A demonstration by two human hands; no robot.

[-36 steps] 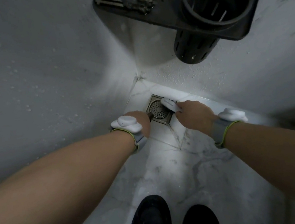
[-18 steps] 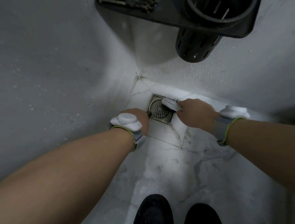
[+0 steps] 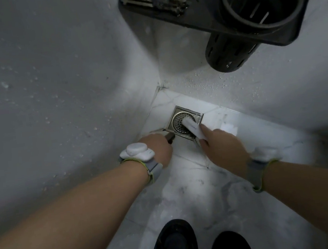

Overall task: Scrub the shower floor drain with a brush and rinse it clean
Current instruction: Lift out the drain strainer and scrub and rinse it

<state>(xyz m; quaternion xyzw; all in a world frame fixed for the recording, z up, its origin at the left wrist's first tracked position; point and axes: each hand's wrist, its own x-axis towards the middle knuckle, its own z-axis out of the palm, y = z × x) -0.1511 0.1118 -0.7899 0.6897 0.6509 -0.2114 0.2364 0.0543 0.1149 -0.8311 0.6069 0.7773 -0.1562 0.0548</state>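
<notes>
Steel, that drain [image 3: 183, 123], a square plate with a round perforated grate sunk into the marble floor [image 3: 209, 197] right in the corner where the two walls meet, and the white brush [image 3: 190, 126] lies across it with its long axis running from the right hand [image 3: 223, 151] up and leftward onto the grate. The right hand is curled round the brush's near end, just below and right of the drain, so I'd say it is the one placed to scrub (along that same diagonal). The left hand [image 3: 158, 151] sits by the plate's lower left corner, fingers closed on something dark I cannot make out
</notes>
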